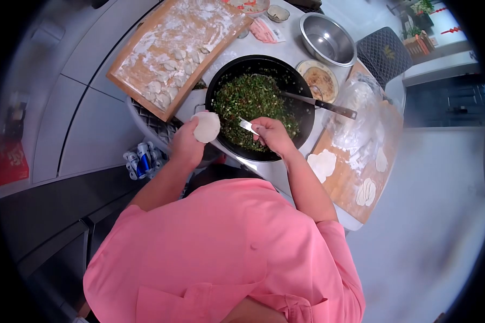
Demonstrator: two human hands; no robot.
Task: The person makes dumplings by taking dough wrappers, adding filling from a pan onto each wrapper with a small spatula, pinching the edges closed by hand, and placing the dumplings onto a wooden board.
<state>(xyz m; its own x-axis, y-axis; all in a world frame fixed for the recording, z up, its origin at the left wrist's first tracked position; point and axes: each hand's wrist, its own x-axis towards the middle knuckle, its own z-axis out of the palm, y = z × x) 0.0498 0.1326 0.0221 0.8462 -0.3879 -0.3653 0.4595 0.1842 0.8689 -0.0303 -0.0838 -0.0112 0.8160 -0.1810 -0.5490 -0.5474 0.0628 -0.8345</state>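
Note:
My left hand (187,141) holds a round, flat dough wrapper (206,127) beside the left rim of a black pan. Green chopped filling (248,99) fills much of the pan (305,126). Over the pan's near part, my right hand (273,134) grips a small metal utensil (247,125), its tip at the filling. A larger utensil with a dark handle (334,107) rests in the pan and sticks out over the right rim. Folded dumplings (170,65) lie on a floured wooden board (140,51) at the upper left.
Right of the pan, another wooden board (342,185) bears dough wrappers (322,164) and a clear plastic bag (355,118). Behind the pan are a steel bowl (328,39), a plate with flat food (318,81) and a pink-and-white packet (265,30). Cans (143,157) stand below left.

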